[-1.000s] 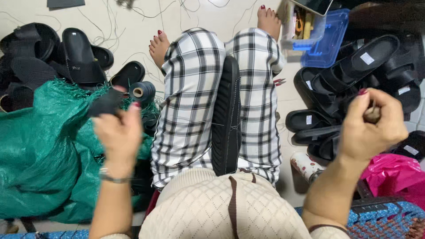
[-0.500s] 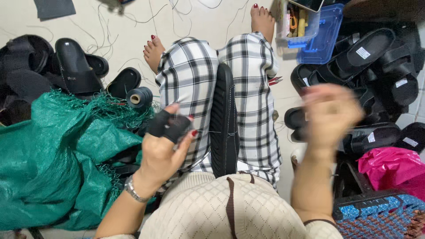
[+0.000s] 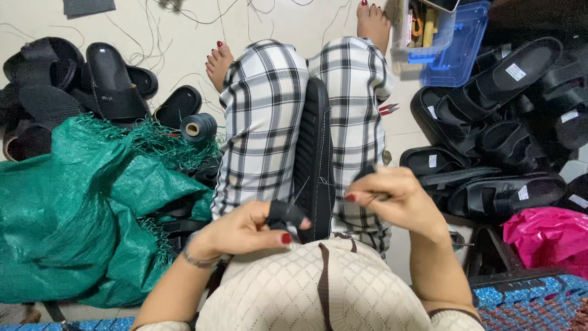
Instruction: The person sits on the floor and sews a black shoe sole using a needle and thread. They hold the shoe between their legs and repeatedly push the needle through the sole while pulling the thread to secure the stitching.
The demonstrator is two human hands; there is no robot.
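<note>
A black sandal sole (image 3: 314, 147) stands on its edge between my knees, which are in black-and-white checked trousers. My left hand (image 3: 245, 230) pinches a black strap piece (image 3: 285, 214) right beside the sole's near end. My right hand (image 3: 398, 199) is closed on a small tool, apparently a needle (image 3: 376, 197), just right of the sole. A thin dark thread runs between the strap piece and the sole.
A green woven sack (image 3: 73, 214) lies at my left, with a dark thread spool (image 3: 197, 128) beyond it. Black sandals (image 3: 490, 147) are piled at the right and far left. A blue plastic box (image 3: 456, 52) and a pink bag (image 3: 545, 236) are on the right.
Both hands have come down from raised, spread positions to the near end of the sole. The left hand brought the black strap piece with it.
</note>
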